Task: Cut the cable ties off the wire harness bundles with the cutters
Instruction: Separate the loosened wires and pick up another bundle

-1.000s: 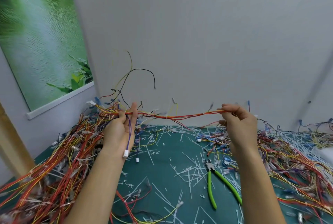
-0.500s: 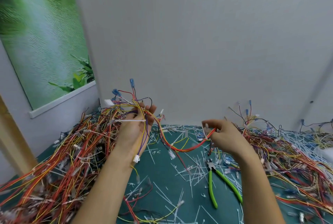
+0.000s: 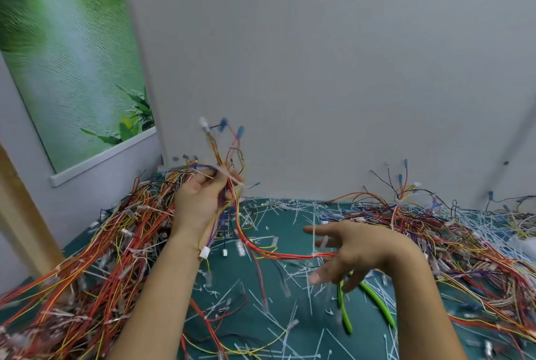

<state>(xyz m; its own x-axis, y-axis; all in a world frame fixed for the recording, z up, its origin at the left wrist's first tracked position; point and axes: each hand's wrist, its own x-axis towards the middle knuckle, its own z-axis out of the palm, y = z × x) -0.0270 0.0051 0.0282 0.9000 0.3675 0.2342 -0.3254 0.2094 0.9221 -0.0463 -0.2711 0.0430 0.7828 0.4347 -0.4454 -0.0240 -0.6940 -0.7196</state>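
Lower than before, the right hand point(image 3: 356, 255) now hovers over the cutters point(image 3: 345, 316), its grip released and fingers spread. The left hand point(image 3: 200, 203) clasps the wire harness point(image 3: 278, 256).

Two hands point(image 3: 200, 203) point(image 3: 359, 249), one cutters point(image 3: 346, 319), one held harness point(image 3: 261, 252), two wire piles point(image 3: 101, 258) point(image 3: 464, 243).

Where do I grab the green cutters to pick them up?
Take the cutters by their two green grips, coming down from above with your right hand, which hovers over them. They lie flat on the mat with the grips splayed toward you; the cutting head is hidden behind that hand.
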